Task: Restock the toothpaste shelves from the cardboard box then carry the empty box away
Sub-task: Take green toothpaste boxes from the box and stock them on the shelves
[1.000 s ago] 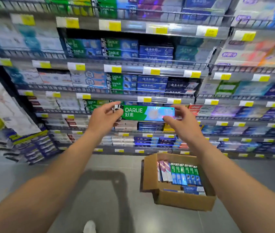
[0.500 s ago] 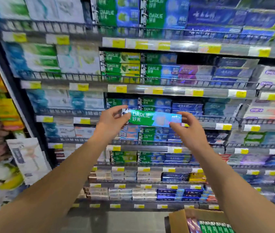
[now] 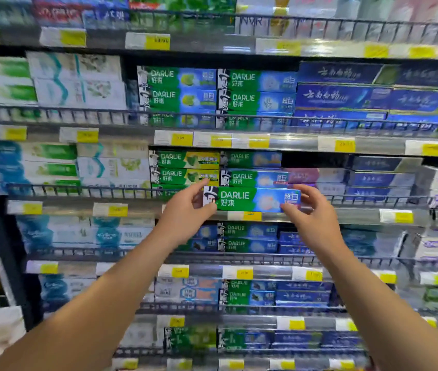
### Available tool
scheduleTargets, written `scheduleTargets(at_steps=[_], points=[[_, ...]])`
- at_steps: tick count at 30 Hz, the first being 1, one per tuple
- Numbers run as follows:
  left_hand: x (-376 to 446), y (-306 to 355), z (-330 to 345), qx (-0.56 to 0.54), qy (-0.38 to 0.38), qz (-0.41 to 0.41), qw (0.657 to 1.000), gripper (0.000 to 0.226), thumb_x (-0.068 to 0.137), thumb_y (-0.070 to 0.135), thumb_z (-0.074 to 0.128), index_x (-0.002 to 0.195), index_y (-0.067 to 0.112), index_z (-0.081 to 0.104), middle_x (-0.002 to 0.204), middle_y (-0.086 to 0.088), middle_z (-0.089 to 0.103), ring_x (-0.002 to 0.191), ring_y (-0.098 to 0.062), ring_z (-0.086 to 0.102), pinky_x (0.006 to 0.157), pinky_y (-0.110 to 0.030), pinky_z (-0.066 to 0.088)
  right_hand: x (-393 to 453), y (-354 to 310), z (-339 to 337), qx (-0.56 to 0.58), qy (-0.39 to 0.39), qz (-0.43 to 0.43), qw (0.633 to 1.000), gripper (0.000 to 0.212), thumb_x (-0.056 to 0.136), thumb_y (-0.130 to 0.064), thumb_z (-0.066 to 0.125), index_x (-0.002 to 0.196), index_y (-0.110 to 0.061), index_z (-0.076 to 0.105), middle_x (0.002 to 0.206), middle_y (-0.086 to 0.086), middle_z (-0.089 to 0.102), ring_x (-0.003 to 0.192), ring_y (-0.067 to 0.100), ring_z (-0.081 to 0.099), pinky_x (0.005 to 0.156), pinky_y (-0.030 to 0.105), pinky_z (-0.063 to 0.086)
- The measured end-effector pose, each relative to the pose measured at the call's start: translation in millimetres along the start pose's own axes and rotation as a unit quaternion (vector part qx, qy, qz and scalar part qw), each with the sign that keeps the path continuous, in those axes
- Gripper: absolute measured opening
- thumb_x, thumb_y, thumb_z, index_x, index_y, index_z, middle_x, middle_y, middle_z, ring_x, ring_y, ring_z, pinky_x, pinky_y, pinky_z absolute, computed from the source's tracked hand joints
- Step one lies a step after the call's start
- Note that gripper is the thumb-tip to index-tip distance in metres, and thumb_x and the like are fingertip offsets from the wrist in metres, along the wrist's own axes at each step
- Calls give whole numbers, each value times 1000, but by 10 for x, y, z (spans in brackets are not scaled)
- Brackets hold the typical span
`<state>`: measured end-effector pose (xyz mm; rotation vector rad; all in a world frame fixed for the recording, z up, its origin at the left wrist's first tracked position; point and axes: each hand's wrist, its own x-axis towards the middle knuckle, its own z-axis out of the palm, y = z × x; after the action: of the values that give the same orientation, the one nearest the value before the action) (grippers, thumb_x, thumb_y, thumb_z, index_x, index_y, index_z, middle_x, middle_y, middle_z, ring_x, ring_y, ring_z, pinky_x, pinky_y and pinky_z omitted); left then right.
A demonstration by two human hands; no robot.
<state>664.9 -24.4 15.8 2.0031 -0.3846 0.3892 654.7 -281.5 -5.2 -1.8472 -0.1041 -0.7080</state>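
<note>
The dark wire-fronted shelf unit (image 3: 239, 121) fills your view, its rows stocked with toothpaste cartons. Your left hand (image 3: 185, 215) and right hand (image 3: 316, 218) each pinch one end of the green-and-blue Darlie toothpaste carton (image 3: 251, 199), fingers closed on it. You hold it level, label outward, just before matching stock (image 3: 254, 178), probably to slide it in. The cardboard box is out of view.

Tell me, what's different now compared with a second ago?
The Darlie toothpaste box has been lifted from low, above the cardboard box, up to the shelf with matching Darlie boxes. The view rose too, so the cardboard box is out of sight. Unchanged: left hand and right hand still hold its ends.
</note>
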Motion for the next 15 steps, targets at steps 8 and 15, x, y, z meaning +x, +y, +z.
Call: scheduleTargets(at_steps=[8, 15], points=[[654, 76, 607, 20, 116, 28, 993, 63, 93, 19, 64, 149, 23, 37, 144, -1, 50, 114, -3, 51, 98, -16, 35, 755, 331, -117, 2, 32, -70, 997, 42, 87, -22, 71, 125, -30, 54, 102, -8, 66, 92, 8, 64, 75, 19, 52], [925, 13, 944, 23, 187, 30, 982, 56, 92, 24, 65, 144, 30, 45, 128, 0, 62, 95, -7, 62, 98, -41, 51, 1095, 612, -50, 35, 57, -88, 994, 45, 88, -15, 69, 126, -31, 49, 106, -1, 65, 91, 5, 63, 71, 6, 45]])
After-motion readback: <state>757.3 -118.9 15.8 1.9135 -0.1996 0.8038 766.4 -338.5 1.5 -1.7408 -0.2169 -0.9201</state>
